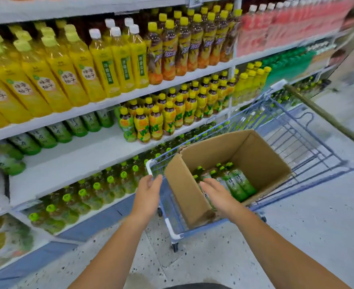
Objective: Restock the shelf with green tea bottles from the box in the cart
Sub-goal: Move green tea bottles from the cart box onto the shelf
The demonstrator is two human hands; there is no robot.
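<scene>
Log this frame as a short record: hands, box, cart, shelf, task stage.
left hand: open, holds nothing, by the near corner of the cart
right hand: open, holds nothing, reaching over the box
box: cardboard, flaps open, standing in the cart
green tea bottles: several in the box, green caps
shelf: wide bare stretch, with green-labelled bottles along its back
task stage: no bottle picked up yet
</scene>
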